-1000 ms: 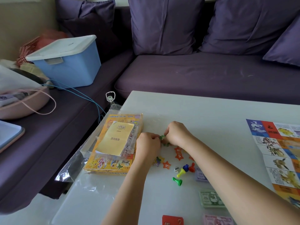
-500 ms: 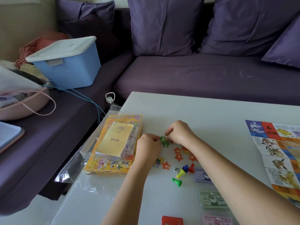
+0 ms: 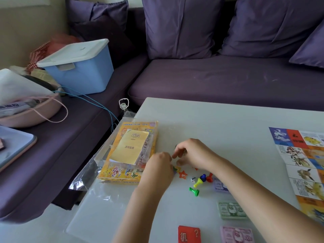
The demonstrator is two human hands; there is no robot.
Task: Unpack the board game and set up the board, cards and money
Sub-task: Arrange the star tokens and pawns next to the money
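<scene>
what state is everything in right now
blue bin, closed
game board, unfolded, lying flat
green pawn, lying on its side
yellow pawn, lying on its side
yellow booklet, closed
left hand, fingers curled, contents hidden
right hand, fingers curled, grip unclear

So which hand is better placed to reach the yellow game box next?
Left, probably. The left hand sits beside the yellow game box, at its right edge; the right hand lies beyond it and would have to cross over.
</scene>
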